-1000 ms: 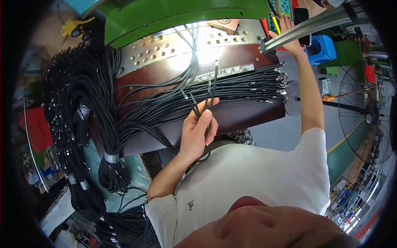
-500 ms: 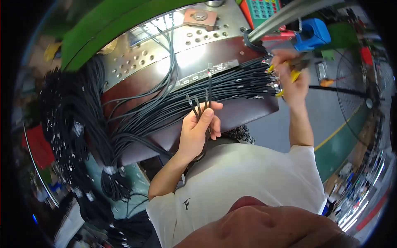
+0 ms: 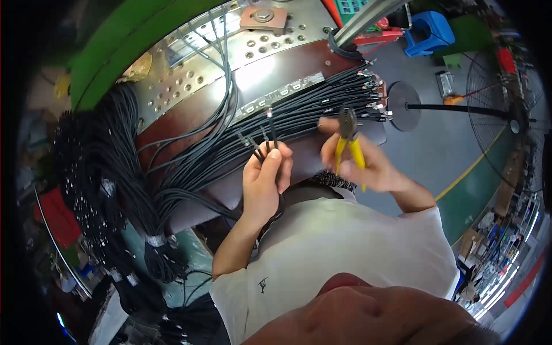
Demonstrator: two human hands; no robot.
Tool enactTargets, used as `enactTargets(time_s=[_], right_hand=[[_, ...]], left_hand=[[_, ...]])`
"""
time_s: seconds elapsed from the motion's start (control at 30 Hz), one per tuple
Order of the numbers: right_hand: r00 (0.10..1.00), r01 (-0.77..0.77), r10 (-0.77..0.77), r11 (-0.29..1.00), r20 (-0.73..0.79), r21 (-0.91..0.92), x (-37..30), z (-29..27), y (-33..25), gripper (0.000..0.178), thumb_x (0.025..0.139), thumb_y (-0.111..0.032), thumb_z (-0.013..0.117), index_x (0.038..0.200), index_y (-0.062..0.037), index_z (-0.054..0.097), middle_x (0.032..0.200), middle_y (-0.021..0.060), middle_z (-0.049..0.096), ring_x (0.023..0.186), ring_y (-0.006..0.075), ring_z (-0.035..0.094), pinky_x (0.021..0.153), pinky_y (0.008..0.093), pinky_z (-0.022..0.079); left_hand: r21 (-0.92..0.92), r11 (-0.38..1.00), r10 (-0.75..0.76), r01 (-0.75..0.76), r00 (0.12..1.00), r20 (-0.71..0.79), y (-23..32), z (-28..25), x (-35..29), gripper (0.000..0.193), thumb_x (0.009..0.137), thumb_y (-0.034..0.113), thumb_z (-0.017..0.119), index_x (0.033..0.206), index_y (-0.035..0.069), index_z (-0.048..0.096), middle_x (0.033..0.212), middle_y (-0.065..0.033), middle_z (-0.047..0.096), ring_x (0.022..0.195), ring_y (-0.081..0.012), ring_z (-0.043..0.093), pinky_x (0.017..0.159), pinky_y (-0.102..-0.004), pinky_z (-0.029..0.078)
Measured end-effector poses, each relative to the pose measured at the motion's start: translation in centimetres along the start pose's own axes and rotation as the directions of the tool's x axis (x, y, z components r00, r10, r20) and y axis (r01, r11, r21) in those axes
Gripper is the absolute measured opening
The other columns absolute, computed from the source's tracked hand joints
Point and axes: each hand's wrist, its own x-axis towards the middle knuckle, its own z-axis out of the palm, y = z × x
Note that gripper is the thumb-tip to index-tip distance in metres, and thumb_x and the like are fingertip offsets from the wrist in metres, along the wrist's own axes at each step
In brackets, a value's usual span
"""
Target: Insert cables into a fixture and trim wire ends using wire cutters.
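My left hand (image 3: 263, 179) pinches a few thin black cables (image 3: 261, 141), their stripped ends pointing up and fanned apart above my fingers. My right hand (image 3: 368, 167) holds yellow-handled pliers (image 3: 349, 138), jaws up, a short way right of those cable ends and apart from them. Both hands hover over a brown work board (image 3: 299, 75). A row of black cables (image 3: 322, 112) lies across the board, their metal-tipped ends lined up near its right edge.
Thick bundles of black cable (image 3: 98, 190) hang off the board's left side. A perforated metal plate (image 3: 230, 52) and a green machine body (image 3: 132, 52) lie behind the board. A fan on a round base (image 3: 402, 106) and a blue stool (image 3: 431, 31) stand on the grey floor at right.
My right hand has come down from the upper right with the pliers to beside my left hand. My left hand has stayed on the cable ends. The view has tilted.
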Motion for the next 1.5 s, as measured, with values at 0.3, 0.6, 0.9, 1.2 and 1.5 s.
enactTargets(time_s=[0.3,0.6,0.9,1.2,1.5], right_hand=[[0.902,0.266,-0.383,0.858,-0.202,-0.439,5.5,1.2,-1.3,0.049,0.084,-0.006,0.061,0.128,-0.0033,0.042,0.095,0.0052,0.060,0.075,0.0102,0.056,0.068,0.0243,0.045],[0.799,0.327,-0.600,0.489,-0.040,-0.809,6.2,1.0,-0.6,0.061,0.070,-0.003,0.069,0.127,-0.0062,0.049,0.089,0.0087,0.055,0.075,0.0225,0.054,0.065,0.0317,0.043],[0.781,0.329,-0.599,0.149,0.179,-0.933,5.8,0.5,1.2,0.052,0.069,-0.015,0.069,0.120,-0.0181,0.059,0.084,-0.0015,0.057,0.067,0.0170,0.050,0.061,0.0309,0.036],[0.807,0.294,-0.561,0.110,0.185,-0.949,5.8,1.1,0.9,0.051,0.070,-0.013,0.067,0.120,-0.0194,0.059,0.080,-0.0029,0.056,0.066,0.0171,0.049,0.059,0.0303,0.035],[0.889,0.313,-0.401,0.175,0.223,-0.933,5.6,1.1,-0.6,0.051,0.072,-0.009,0.067,0.121,-0.0102,0.056,0.082,0.0051,0.059,0.068,0.0223,0.054,0.061,0.0318,0.041]], left_hand=[[0.132,0.991,0.003,0.005,0.998,-0.056,-0.6,0.7,-0.9,0.024,0.095,0.024,0.049,0.100,0.002,0.057,0.058,0.0044,0.045,0.047,-0.0019,0.037,0.043,-0.0168,0.028],[0.026,0.991,0.130,-0.128,0.987,-0.091,0.0,-0.1,-1.1,0.024,0.096,0.023,0.047,0.093,0.002,0.059,0.055,0.0010,0.046,0.046,-0.0035,0.038,0.042,-0.0180,0.027],[-0.443,0.888,-0.059,0.123,0.986,0.156,0.9,-1.2,-0.7,0.030,0.097,0.032,0.035,0.076,0.013,0.044,0.045,-0.0017,0.039,0.038,-0.0077,0.030,0.037,-0.0223,0.025],[-0.349,0.935,-0.016,0.053,0.994,0.108,0.9,-1.2,-0.9,0.030,0.098,0.030,0.036,0.076,0.010,0.044,0.047,-0.0023,0.041,0.039,-0.0082,0.032,0.038,-0.0214,0.026],[-0.297,0.953,-0.015,0.055,0.991,0.134,0.8,-1.9,-0.9,0.029,0.096,0.027,0.041,0.077,0.007,0.049,0.050,-0.0031,0.044,0.041,-0.0079,0.037,0.038,-0.0205,0.028]])
